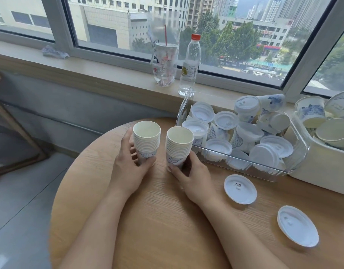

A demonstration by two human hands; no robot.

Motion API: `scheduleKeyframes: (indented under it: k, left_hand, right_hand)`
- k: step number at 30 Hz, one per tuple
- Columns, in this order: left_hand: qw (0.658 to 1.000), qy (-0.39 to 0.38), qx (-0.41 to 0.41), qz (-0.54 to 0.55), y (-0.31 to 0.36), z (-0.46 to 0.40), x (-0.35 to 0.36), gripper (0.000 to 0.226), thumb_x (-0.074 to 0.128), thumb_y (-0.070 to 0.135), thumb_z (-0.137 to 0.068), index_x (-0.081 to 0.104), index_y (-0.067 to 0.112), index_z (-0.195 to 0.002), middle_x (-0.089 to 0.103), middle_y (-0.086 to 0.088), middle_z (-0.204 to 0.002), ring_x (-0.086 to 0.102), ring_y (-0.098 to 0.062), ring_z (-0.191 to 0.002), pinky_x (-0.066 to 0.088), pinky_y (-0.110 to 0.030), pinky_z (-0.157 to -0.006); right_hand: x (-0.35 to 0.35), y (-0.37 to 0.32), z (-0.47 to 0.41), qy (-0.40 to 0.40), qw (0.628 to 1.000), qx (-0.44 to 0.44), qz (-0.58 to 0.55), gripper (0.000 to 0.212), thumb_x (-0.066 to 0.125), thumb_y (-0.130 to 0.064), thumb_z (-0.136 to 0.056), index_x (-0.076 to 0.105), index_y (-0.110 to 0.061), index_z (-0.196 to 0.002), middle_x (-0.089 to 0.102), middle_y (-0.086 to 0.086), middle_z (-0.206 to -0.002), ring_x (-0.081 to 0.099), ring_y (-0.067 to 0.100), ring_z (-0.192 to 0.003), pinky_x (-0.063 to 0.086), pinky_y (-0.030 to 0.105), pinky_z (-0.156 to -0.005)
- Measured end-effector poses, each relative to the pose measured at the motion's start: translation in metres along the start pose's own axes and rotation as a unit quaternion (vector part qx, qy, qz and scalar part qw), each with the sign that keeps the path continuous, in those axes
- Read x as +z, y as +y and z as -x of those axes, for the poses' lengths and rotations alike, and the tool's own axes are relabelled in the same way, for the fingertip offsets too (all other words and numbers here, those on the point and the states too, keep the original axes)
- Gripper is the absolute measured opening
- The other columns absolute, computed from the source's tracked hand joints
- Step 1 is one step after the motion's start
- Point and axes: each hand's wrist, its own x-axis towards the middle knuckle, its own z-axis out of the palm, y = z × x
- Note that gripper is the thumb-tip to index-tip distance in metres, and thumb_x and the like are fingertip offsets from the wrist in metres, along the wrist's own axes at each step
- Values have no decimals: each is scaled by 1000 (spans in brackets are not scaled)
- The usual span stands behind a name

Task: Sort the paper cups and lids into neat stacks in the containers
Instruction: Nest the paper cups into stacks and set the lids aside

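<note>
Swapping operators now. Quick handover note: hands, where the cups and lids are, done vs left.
Left hand grips the left cup stack; right hand grips the right cup stack. Both stacks stand upright on the round table.
Done: two nested stacks built.
Left: the clear bin holds jumbled lids and cups; the white container beside it holds more loose cups. Two loose lids lie on the table, near lid and far lid. Stack the lids, nest the remaining cups, put the stacks in the containers.
</note>
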Motion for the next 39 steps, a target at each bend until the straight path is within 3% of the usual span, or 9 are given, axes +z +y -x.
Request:
scheduleKeyframes:
  k: [4,8,14,17,22,30,32,35,39]
  left_hand:
    - [1000,12,-3,-26,-1,10,-11,96,91,25,-80,34,45,-155,66,12,-129,65,1,-113,56,-30,-96]
    - [998,3,19,-57,3,18,-11,77,91,24,-81,48,34,-144,65,19,-127,64,5,-113,56,-23,-94]
    - [998,15,23,-63,9,24,-7,75,91,23,-81,50,28,-144,66,9,-131,68,-9,-115,56,-30,-97]
    - [997,17,20,-69,11,28,-9,72,92,23,-80,53,28,-140,68,10,-129,68,-6,-113,56,-30,-96]
    - [996,25,0,-88,10,37,-18,70,92,28,-79,53,30,-137,64,26,-119,64,17,-101,52,-23,-89]
    - [995,37,0,-96,10,36,-15,70,92,26,-80,53,29,-138,62,32,-117,60,24,-98,43,1,-78]
    - [994,39,-4,-99,10,36,-15,73,92,28,-80,51,28,-141,64,26,-118,62,21,-99,46,-4,-81]
    - [994,45,4,-99,13,39,-15,85,92,30,-79,45,30,-150,64,13,-129,65,7,-105,53,-23,-89]
    - [992,81,36,-91,29,48,-17,89,89,26,-82,41,26,-157,57,6,-141,61,-13,-124,56,-36,-100]
  right_hand:
    - [13,-1,-8,5,992,-17,128,36,71,-53,-93,58,-24,-109,69,-6,-101,60,19,-98,47,45,-91]
    - [21,3,-13,21,987,-23,160,35,66,-61,-93,48,-32,-99,66,-6,-102,57,21,-104,39,39,-85]
    - [33,2,-18,64,976,-16,206,38,59,-68,-93,50,-31,-94,66,-9,-101,55,22,-105,41,41,-85]
    - [35,1,-19,53,969,-13,243,44,50,-72,-95,52,-29,-102,64,-7,-110,52,23,-111,41,42,-90]
    - [33,2,-15,24,968,-31,247,58,44,-78,-91,57,-31,-123,61,-9,-124,49,21,-121,38,40,-97]
    - [33,0,-18,13,966,-17,258,49,44,-71,-95,57,-31,-121,59,-7,-123,48,23,-121,39,42,-97]
    - [33,0,-18,10,964,-14,264,49,44,-71,-96,57,-31,-121,59,-6,-123,48,23,-121,40,43,-97]
    - [31,-4,-16,7,966,-12,257,48,46,-70,-96,60,-31,-121,59,-6,-126,48,22,-123,40,42,-98]
    - [12,-7,-10,4,979,-31,204,47,59,-54,-100,62,-25,-137,61,-2,-135,52,22,-127,42,41,-105]
